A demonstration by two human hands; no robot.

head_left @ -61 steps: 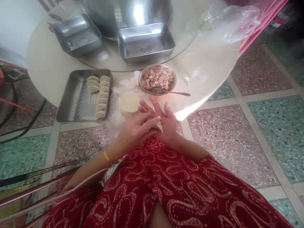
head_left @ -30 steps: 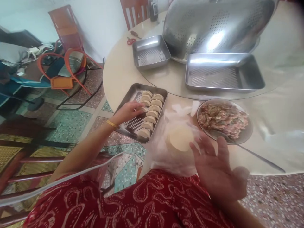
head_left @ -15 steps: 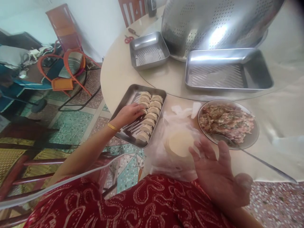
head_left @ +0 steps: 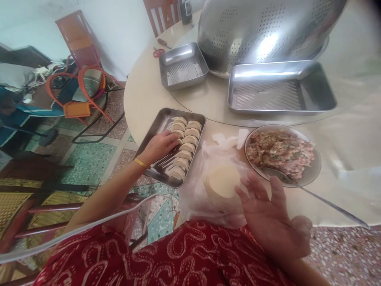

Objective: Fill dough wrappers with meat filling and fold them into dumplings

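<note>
The left hand (head_left: pixel 159 146) reaches into a metal tray (head_left: pixel 154 137), its fingers curled down onto a dumpling (head_left: pixel 179 141) beside the two rows of folded dumplings (head_left: pixel 187 147); whether it actually grips that piece is hard to tell from here. The right hand (head_left: pixel 272 220) hovers palm up, fingers spread and holding nothing, floury at the thumb. Just beyond its fingertips lies a stack of round wrappers (head_left: pixel 222 181) on a plastic bag (head_left: pixel 199 198), between the two hands. Past the right hand sits a bowl of filling (head_left: pixel 281 153) with a spoon (head_left: pixel 315 194).
</note>
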